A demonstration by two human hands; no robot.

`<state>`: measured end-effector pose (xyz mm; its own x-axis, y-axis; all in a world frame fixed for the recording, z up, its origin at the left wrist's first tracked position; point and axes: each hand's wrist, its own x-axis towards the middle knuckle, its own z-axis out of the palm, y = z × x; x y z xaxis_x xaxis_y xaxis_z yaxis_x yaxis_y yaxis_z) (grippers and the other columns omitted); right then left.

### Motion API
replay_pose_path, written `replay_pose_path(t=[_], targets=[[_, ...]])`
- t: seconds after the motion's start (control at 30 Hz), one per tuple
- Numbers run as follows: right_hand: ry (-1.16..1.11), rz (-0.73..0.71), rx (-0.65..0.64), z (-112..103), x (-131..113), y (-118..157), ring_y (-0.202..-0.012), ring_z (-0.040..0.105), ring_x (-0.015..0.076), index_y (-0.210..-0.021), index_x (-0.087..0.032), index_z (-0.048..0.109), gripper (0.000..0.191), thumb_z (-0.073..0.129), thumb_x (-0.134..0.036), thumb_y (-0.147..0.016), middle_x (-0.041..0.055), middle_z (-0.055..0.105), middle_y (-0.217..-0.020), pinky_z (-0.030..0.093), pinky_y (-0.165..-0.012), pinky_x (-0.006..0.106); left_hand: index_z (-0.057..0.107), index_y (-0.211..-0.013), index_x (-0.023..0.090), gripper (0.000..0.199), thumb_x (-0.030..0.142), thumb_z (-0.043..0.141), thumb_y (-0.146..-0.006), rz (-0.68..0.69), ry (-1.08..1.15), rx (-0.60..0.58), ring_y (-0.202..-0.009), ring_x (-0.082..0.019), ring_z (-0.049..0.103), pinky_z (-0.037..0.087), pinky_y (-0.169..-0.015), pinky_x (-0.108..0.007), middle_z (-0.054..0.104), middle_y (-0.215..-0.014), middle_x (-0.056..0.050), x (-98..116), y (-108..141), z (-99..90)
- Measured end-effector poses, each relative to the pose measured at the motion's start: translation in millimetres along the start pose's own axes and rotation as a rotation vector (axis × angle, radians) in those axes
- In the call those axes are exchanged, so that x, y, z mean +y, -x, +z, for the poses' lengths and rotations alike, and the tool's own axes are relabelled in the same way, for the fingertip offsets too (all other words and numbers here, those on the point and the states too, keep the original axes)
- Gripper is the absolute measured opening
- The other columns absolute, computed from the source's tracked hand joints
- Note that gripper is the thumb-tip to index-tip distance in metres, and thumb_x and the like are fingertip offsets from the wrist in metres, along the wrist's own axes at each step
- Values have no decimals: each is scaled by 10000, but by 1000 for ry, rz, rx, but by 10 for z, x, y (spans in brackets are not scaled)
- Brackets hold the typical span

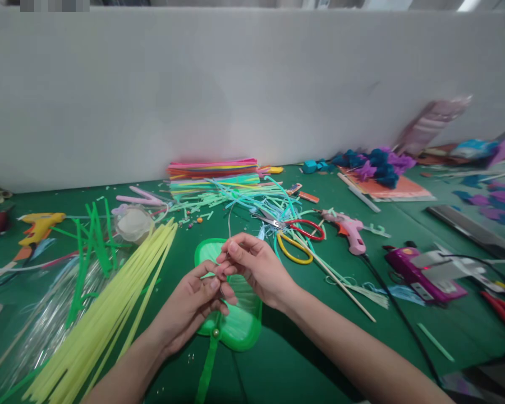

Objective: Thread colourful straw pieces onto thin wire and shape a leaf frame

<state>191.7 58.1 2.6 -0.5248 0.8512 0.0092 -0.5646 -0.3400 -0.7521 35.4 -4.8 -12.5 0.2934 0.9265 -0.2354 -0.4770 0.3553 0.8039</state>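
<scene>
1. Green work surface below, and above it I have a thin grey wire (pixel 230 221) standing up from the right hand (pixel 256 269), whose thumb and forefinger close narrowly on it.
2. The left hand (pixel 197 292) sits just below, fingers curled inward near the right fingertips; I cannot tell whether it grips the wire too or something tiny.
3. My first worry is slipping: so thin a strand could roll between bare fingertips, caused by too light a pinch.
4. A sharp bend could also kink it, if the two hands twist against each other too close together.
5. The free upper end points away from me towards loose cut strips (pixel 235 193); a careless forward sweep might snag there.
6. The scissors (pixel 278 223) lie near the right hand, blades parted, so a sideways reach could brush them.
7. As for looks, the wire is dull, slightly curved and bare along its upper length; its lower part is lost among the fingers.
8. Under both hands lies a fan-like piece (pixel 246 314), pale and glossy inside a brighter green rim, with a round bead (pixel 215 333) where the strip-like handle (pixel 206 370) begins. Dropped weight or a leaning wrist could crease it, I judge.
</scene>
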Motion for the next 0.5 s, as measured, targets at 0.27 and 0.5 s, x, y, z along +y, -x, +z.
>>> replay_pose_path(t=[0.27,0.5], targets=[[-7,16,1,1,0,10,-612,694,61,-819,-173,693,223,804,-363,-781,-10,743,-751,551,-597,133,659,-969,176,241,278,804,-804,-34,60,39,-834,-166,750,599,-716,-218,728,-776,-3,-31,3,48],[22,59,9,-23,-11,-3,-600,678,63,-834,-172,704,248,803,-391,-776,-5,737,-746,539,-588,147,654,-915,179,241,269,827,-775,-14,130,74,-801,-175,760,626,-732,-257,716,-737,20,-80,28,134]])
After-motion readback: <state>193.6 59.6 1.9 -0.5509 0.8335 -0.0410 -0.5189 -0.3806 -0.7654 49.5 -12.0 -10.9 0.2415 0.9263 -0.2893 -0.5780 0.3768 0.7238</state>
